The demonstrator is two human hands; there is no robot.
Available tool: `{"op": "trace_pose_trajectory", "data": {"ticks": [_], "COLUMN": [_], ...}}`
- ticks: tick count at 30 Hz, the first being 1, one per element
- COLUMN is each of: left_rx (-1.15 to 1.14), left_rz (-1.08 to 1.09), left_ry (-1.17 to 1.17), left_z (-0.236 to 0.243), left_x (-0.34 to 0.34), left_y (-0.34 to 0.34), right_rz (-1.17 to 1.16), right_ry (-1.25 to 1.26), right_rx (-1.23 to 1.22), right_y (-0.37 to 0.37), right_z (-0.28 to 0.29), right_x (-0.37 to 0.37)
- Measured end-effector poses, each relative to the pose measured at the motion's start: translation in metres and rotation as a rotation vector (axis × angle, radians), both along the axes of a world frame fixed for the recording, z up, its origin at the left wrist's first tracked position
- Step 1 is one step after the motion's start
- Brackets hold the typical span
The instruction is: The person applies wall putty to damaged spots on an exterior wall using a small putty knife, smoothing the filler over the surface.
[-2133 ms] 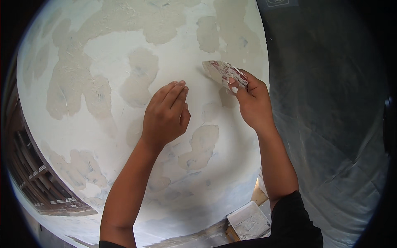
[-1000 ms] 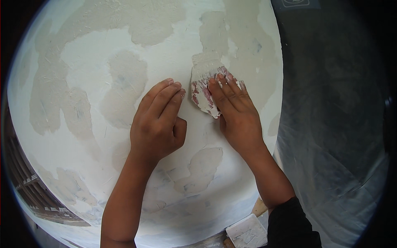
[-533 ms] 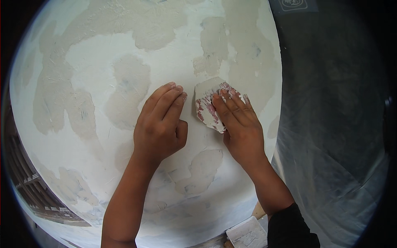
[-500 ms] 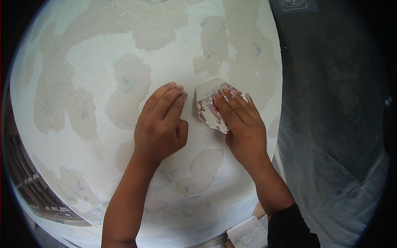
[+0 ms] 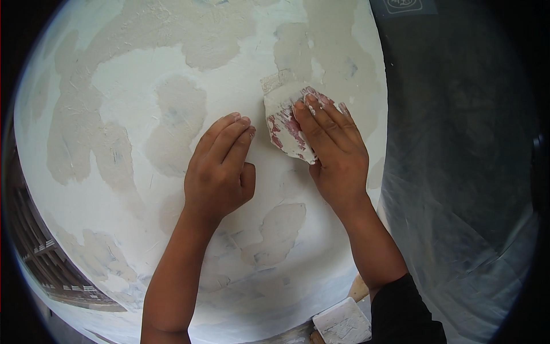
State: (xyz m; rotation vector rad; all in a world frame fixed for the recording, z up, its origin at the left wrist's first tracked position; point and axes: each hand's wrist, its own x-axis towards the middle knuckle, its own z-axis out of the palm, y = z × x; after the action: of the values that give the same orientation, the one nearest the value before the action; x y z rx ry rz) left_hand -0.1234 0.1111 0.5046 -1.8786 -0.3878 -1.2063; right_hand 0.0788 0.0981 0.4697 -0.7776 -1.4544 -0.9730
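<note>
A large, rounded white surface (image 5: pixel 129 74) with beige filler patches (image 5: pixel 177 120) spreads out below me. On its right half, my right hand (image 5: pixel 338 135) holds a flat, roundish putty scraper (image 5: pixel 281 114), reddish and smeared with pale filler. Its fingers press on the scraper's top, and most of the thumb is hidden. The scraper's far edge lies against the surface beside a beige patch. My left hand (image 5: pixel 220 157) rests to the left of it, fingers stretched out side by side and thumb tucked in. It holds nothing, and its fingertips carry white residue.
A pale, filler-smeared tray (image 5: pixel 344 324) sits at the lower right, near a wooden piece (image 5: pixel 359 288). Translucent plastic sheeting (image 5: pixel 452 252) covers the right side. A dark slatted structure (image 5: pixel 48 258) shows beyond the surface's lower left edge.
My right hand and the scraper have moved away from me, up the surface. A ridged smear of filler now shows just beyond the scraper. My left hand stays nearly where it was.
</note>
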Motion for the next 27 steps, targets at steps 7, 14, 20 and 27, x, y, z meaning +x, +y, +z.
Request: {"op": "trace_pose_trajectory", "data": {"ticks": [7, 14, 20, 27], "left_rx": [0.01, -0.001, -0.002, 0.031], "left_rz": [0.02, -0.011, 0.016, 0.013], "left_ry": [0.006, 0.008, -0.002, 0.015], "left_z": [-0.001, 0.0, -0.002, -0.001], "left_x": [-0.001, 0.003, -0.002, 0.002], "left_y": [0.001, -0.001, 0.0, 0.002], "right_rz": [-0.059, -0.084, -0.033, -0.04], "right_ry": [-0.029, 0.012, 0.015, 0.112], "right_rx": [-0.09, 0.102, -0.107, 0.014], "right_y": [0.017, 0.015, 0.008, 0.008], "right_z": [-0.024, 0.024, -0.044, 0.005], "right_x": [-0.004, 0.003, -0.013, 0.001]}}
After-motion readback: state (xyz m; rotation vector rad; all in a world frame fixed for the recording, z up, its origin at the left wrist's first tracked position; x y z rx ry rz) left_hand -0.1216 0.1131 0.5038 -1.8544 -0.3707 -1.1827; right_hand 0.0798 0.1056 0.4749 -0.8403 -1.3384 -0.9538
